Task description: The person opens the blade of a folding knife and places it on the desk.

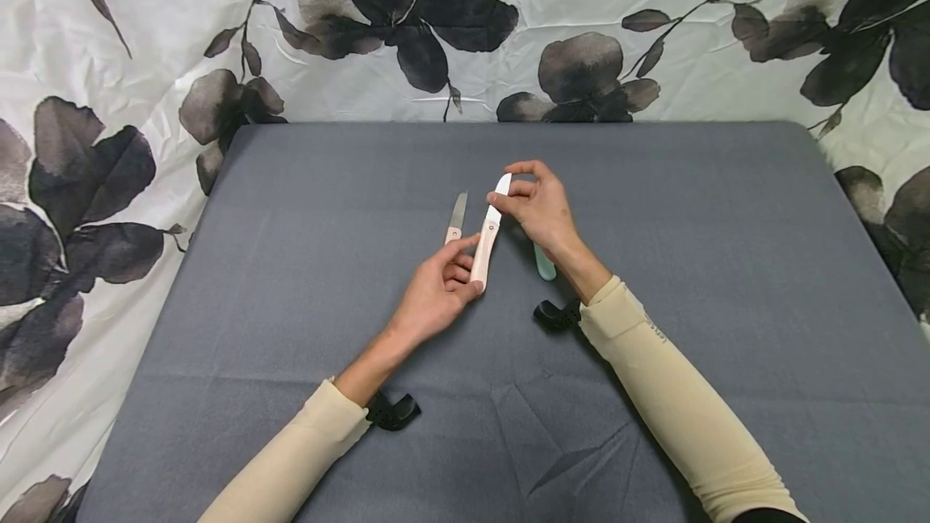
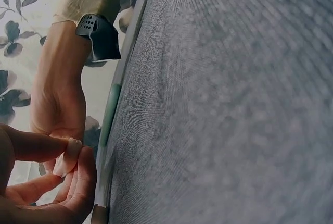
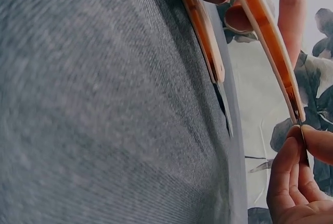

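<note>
A folding knife with a pale pink handle (image 1: 484, 254) is raised above the grey table, its blade swung out. My left hand (image 1: 430, 297) holds the butt of that handle between thumb and fingers, as the handle end (image 2: 68, 157) in the left wrist view also shows. Thumb and fingers of my right hand (image 1: 541, 204) pinch the blade; in the right wrist view they grip it just past the handle (image 3: 268, 31). Beyond my left hand lies a second pink-handled knife (image 1: 457, 216), opened out, its lower handle hidden. Under my right wrist a green handle (image 1: 545, 263) shows partly.
The grey cloth-covered table (image 1: 305, 184) reaches past both arms, with creases (image 1: 567, 450) near the front. Behind and beside it hangs a white sheet with dark flowers (image 1: 465, 23). A black wrist mount (image 1: 393, 412) sits below each hand.
</note>
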`<act>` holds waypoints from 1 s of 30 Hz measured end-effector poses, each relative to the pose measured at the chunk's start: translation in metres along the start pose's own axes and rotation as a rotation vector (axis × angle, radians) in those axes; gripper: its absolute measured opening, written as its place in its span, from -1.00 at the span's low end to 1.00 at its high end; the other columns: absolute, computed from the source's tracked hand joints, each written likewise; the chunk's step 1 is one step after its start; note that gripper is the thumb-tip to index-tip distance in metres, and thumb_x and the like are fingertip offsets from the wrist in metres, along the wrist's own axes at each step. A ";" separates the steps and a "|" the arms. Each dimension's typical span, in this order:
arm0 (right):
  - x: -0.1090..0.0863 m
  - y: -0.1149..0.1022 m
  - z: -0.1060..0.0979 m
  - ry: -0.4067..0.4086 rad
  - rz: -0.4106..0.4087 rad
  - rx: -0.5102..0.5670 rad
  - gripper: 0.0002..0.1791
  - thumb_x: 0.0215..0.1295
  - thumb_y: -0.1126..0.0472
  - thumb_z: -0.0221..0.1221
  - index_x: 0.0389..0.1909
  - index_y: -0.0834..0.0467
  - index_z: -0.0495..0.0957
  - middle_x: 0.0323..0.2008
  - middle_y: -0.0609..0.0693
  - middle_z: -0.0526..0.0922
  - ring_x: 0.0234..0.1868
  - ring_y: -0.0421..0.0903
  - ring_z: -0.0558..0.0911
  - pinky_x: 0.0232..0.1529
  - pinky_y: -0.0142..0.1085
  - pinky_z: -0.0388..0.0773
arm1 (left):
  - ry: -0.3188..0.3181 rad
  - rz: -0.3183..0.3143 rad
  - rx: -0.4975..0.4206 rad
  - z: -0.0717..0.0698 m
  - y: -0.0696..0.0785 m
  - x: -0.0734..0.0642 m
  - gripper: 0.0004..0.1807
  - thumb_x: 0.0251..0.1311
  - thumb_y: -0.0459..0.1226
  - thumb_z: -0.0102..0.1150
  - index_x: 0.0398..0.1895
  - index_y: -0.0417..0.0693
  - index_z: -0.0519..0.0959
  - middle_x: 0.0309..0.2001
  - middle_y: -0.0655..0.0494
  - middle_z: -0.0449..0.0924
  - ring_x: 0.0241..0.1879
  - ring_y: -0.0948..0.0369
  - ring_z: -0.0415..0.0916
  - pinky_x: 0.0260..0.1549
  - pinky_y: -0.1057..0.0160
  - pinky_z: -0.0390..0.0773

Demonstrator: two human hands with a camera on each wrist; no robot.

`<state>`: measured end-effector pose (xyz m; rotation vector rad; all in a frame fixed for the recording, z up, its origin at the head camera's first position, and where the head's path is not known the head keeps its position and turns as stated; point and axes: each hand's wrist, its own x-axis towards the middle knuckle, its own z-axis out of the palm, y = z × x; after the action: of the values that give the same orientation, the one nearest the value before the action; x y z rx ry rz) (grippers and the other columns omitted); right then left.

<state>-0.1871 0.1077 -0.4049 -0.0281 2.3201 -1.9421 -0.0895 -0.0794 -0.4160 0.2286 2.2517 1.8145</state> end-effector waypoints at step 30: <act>0.010 -0.001 -0.006 -0.078 -0.032 -0.432 -0.48 0.49 0.14 0.25 0.38 0.22 0.45 0.05 0.23 0.65 0.05 0.15 0.64 0.09 0.00 0.58 | 0.141 0.174 0.710 0.006 0.009 0.003 -0.32 0.06 -0.10 0.62 0.27 -0.09 0.63 0.20 -0.04 0.48 0.14 0.02 0.36 0.17 0.02 0.49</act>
<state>-0.1976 0.1122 -0.4039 -0.1755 2.6476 -1.3868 -0.0906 -0.0710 -0.4088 0.4369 2.9767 1.0410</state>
